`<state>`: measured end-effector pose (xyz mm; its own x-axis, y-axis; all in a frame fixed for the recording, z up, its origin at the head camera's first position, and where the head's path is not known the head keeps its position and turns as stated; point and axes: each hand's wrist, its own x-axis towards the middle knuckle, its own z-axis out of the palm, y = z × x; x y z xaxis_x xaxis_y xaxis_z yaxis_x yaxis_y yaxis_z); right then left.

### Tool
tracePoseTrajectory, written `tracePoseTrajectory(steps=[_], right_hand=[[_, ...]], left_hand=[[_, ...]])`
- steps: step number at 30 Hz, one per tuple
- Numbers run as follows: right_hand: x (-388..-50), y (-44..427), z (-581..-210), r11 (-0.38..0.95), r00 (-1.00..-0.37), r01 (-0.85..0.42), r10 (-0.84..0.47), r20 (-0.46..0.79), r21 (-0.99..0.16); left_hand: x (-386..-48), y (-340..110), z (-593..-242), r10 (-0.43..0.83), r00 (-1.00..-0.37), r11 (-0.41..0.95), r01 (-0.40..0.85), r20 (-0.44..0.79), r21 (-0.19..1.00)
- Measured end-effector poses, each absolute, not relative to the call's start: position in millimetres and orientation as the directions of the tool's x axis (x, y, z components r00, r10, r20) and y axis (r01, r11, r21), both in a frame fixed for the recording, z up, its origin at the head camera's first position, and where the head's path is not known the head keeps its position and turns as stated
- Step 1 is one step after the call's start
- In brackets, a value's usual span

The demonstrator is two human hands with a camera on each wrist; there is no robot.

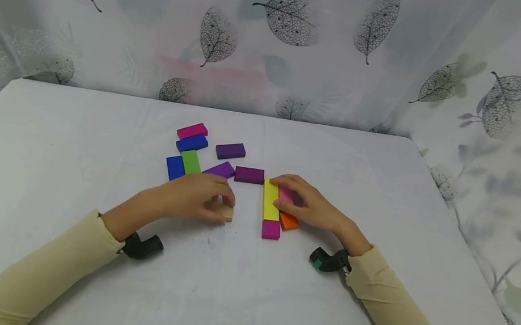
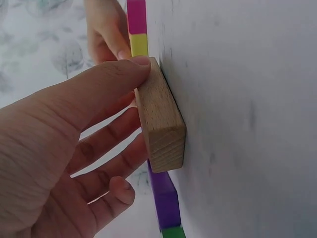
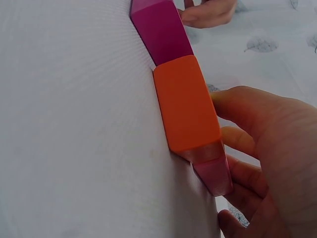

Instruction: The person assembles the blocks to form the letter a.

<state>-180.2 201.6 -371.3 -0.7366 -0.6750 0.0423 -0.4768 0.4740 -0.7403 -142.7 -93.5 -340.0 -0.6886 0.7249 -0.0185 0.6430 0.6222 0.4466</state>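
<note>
Wooden, pale and grained, one squared block (image 2: 162, 111) sits on the white table (image 1: 216, 304), pinched by the left hand (image 1: 193, 194), while the right hand (image 1: 312, 207) bends its fingers against a yellow block (image 1: 271, 201), grip unclear.

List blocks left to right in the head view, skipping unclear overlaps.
Green block → wooden block → rightmost dark purple block → yellow block → orange block.
</note>
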Motion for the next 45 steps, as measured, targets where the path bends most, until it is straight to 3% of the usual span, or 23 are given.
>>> tracePoseTrajectory(steps=[9, 21, 45], right_hand=[[-180.4, 200.9, -372.8, 0.488, -0.744, -0.465, -0.668, 0.026, -0.739], [-180.1, 200.6, -372.1, 0.497, -0.746, -0.465, -0.666, 0.022, -0.733], [-180.7, 201.8, -373.4, 0.497, -0.745, -0.47, -0.667, 0.025, -0.729]], left_hand=[[-141.6, -77.4, -341.6, 0.773, -0.635, 0.572, 0.693, -0.005, 0.439], [-135.6, -100.8, -341.7, 0.716, -0.697, 0.64, 0.638, -0.032, 0.428], [-132.4, -83.1, -345.2, 0.759, -0.647, 0.585, 0.632, -0.069, 0.508]])
